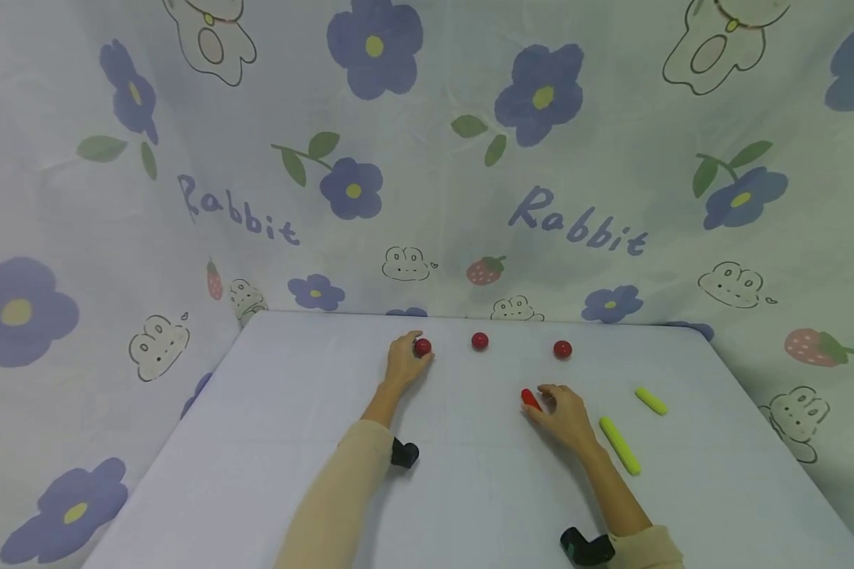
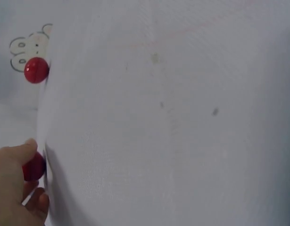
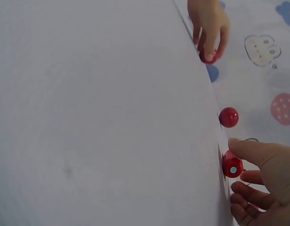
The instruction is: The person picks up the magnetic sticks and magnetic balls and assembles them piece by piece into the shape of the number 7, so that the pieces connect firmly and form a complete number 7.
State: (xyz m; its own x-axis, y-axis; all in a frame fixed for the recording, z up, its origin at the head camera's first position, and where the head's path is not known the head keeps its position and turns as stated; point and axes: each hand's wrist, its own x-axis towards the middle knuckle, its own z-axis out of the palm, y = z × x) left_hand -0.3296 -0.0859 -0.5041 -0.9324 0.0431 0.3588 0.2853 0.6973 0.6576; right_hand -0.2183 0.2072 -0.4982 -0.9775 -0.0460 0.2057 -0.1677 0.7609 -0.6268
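Near the far edge of the table, my left hand (image 1: 404, 363) has its thumb and fingers around a red ball (image 1: 423, 348). In the left wrist view the thumb lies on one side of that ball (image 2: 34, 167) and fingers on the other. My right hand (image 1: 565, 415) is at a short red stick (image 1: 530, 399), its thumb along the near side and a gap between the index fingertip and the stick. The right wrist view shows the red stick (image 3: 233, 165) end-on with a pale dot, between thumb and curved fingers.
Two more red balls, one in the middle (image 1: 480, 341) and one to its right (image 1: 562, 349), lie along the back. A long yellow-green stick (image 1: 619, 445) and a shorter one (image 1: 651, 400) lie right of my right hand. A patterned cloth (image 1: 427, 237) hangs behind the white table (image 1: 277, 395).
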